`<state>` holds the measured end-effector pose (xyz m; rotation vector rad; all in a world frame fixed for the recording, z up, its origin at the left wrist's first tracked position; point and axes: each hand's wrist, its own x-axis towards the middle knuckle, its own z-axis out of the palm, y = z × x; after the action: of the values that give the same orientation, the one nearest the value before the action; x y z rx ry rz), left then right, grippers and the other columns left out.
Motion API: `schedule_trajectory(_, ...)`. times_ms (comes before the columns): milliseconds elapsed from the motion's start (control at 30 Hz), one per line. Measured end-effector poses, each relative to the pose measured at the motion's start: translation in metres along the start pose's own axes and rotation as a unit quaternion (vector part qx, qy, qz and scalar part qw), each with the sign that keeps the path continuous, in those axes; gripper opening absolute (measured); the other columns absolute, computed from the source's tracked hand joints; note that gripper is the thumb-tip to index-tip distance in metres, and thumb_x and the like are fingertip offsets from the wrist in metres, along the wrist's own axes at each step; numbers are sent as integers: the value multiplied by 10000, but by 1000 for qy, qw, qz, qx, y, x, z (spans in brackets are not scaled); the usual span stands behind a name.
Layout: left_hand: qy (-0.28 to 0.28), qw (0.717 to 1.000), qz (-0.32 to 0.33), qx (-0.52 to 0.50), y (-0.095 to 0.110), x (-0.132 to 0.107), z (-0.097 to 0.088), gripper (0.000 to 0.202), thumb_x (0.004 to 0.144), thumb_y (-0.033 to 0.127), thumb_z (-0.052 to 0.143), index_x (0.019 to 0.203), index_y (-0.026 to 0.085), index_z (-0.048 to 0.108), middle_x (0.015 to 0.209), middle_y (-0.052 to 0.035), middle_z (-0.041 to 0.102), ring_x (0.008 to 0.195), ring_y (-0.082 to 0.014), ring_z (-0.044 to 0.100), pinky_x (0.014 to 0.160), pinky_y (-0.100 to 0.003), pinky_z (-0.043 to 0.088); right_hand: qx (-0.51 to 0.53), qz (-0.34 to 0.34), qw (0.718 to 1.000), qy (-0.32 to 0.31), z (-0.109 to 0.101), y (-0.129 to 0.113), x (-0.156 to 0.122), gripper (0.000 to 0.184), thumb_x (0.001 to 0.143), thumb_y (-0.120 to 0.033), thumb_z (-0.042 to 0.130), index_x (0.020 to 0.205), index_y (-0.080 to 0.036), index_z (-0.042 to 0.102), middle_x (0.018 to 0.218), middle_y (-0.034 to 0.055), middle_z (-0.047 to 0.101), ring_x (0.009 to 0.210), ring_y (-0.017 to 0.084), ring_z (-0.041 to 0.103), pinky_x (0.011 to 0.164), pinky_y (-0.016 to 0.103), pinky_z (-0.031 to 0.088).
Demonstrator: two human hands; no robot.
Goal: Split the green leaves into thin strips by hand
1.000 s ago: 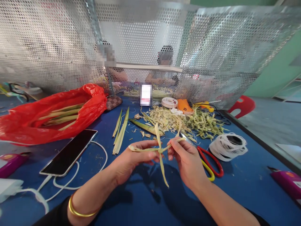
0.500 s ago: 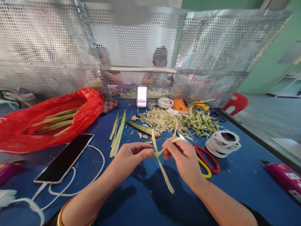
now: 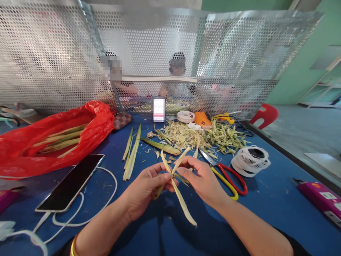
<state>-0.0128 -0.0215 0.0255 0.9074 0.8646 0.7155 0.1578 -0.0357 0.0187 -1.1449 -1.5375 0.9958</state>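
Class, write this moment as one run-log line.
left hand: holding crossed leaf strips; right hand: pinching same strips; scissors: lying on blue table

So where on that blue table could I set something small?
At right, the blue table looks nearly bare between scissors, white spool and purple object. Another patch lies between the forearms, nearer than the left hand and right hand. Crowded: leaf scraps beyond the hands; red bag and phone at left.

The scissors [image 3: 220, 166] lie between the leaf strips [image 3: 181, 201] and spool [image 3: 249, 163].
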Motion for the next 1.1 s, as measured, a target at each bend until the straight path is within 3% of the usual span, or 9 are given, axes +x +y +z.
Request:
schedule_trajectory(100, -14, 998, -5, -59, -1, 0, -2, 116, 732, 207, 689, 784, 147, 605, 647, -15, 638, 539, -61, 553, 539, -146, 397, -7, 16, 996, -89, -4, -1, 0, 174, 839, -307, 571, 770, -185, 673, 727, -5, 651, 707, 136, 565, 667, 234, 423)
schedule_trajectory(200, -29, 992, -38, -113, -4, 0, -6, 111, 735, 184, 685, 817, 157, 616, 656, -2, 631, 492, -44, 531, 568, -167, 436, -36, -4, 993, -112, -6, 2, -1, 231, 865, -343, 535, 770, -184, 674, 725, 2, 645, 696, 138, 566, 637, 237, 421)
schedule_trajectory(367, -28, 990, -57, -127, -11, 0, -6, 171, 707, 177, 706, 859, 116, 654, 634, -17, 625, 472, -52, 519, 523, -168, 448, -195, -161, 963, -88, -5, 7, 1, 201, 902, -261, 490, 823, -214, 668, 773, 12, 669, 746, 147, 593, 752, 288, 418)
schedule_trajectory(433, -5, 990, -53, -132, -11, 0, -3, 90, 722, 146, 684, 790, 97, 650, 596, -11, 606, 452, -43, 504, 501, -153, 445, -281, -230, 929, -70, -3, 9, 0, 219, 905, -209, 467, 782, -190, 647, 734, 27, 653, 729, 149, 584, 808, 321, 408)
schedule_trajectory(600, 78, 973, -97, -196, -10, 1, 2, 56, 802, 92, 559, 806, 111, 612, 558, 37, 554, 377, -18, 456, 506, -173, 493, -483, -373, 790, -57, 1, 13, -8, 295, 875, -75, 358, 825, -163, 636, 747, 70, 634, 797, 195, 563, 942, 401, 347)
schedule_trajectory(667, 74, 963, -115, -230, -9, 1, 1, 79, 814, 72, 531, 836, 119, 590, 578, 52, 546, 360, -5, 438, 514, -183, 509, -503, -392, 769, -45, 2, 14, -11, 318, 865, -51, 346, 885, -159, 644, 806, 86, 653, 858, 209, 569, 958, 403, 335)
schedule_trajectory(733, 51, 957, -122, -257, -9, 0, 0, 92, 825, 62, 508, 856, 122, 572, 587, 61, 534, 355, 1, 427, 520, -193, 519, -481, -383, 789, -18, 2, 16, -10, 297, 876, -65, 372, 911, -167, 648, 814, 76, 667, 871, 205, 585, 964, 407, 327)
schedule_trajectory(933, 20, 955, -98, -278, -7, -1, -2, 92, 839, 75, 491, 883, 128, 552, 594, 66, 502, 366, -5, 425, 531, -212, 532, -153, -163, 972, 67, -6, 19, -1, 226, 927, -300, 432, 996, -227, 634, 929, 53, 687, 871, 186, 622, 827, 350, 445)
schedule_trajectory(1100, 40, 952, -98, -288, -7, 0, -4, 160, 824, 29, 465, 920, 129, 545, 597, 69, 501, 364, -3, 416, 533, -218, 536, -69, -44, 993, 80, -9, 13, 3, 250, 892, -358, 485, 827, -210, 675, 817, 23, 690, 797, 181, 633, 747, 285, 455)
